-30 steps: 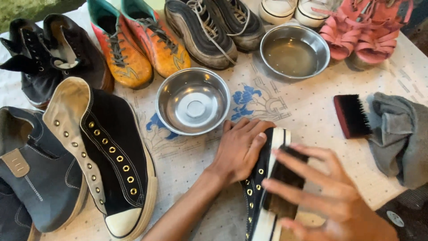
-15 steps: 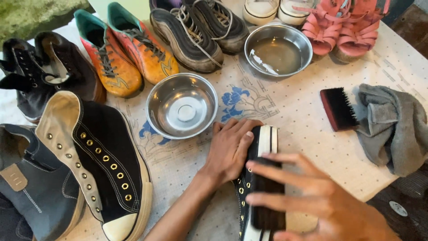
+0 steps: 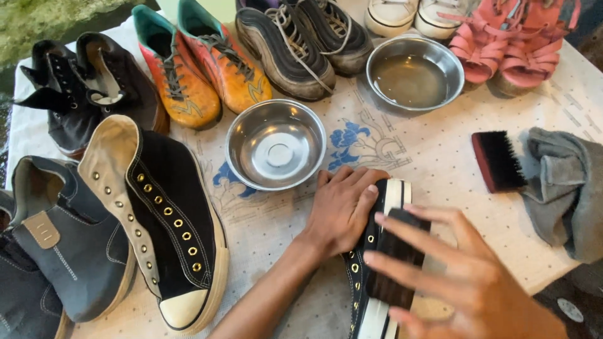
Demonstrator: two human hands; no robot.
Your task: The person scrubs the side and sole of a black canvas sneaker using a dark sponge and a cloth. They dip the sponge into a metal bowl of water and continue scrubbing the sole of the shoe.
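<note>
Down near the bottom edge, the left hand (image 3: 342, 210) lies flat with fingers stretched over the side of a black sneaker (image 3: 370, 276) with gold eyelets and a white sole, pressing it onto the surface (image 3: 433, 150), which is covered by a white dotted cloth with a blue print. Just beside it, the right hand (image 3: 465, 282) is open with fingers spread, laid over a dark brush (image 3: 392, 267) that rests on the sneaker's sole side; it grips nothing tightly. An empty steel bowl (image 3: 275, 150) sits just above the left hand, and a second steel bowl (image 3: 414, 74) holding water stands further back. To the right lie another black-bristled brush (image 3: 499, 160) and a grey rag (image 3: 562, 182), touching each other. On the left is the matching black high-top (image 3: 163, 220), beside grey shoes (image 3: 56, 251). Orange boots (image 3: 195, 63), grey trainers (image 3: 301, 41) and pink sandals (image 3: 509, 41) line the far side
</note>
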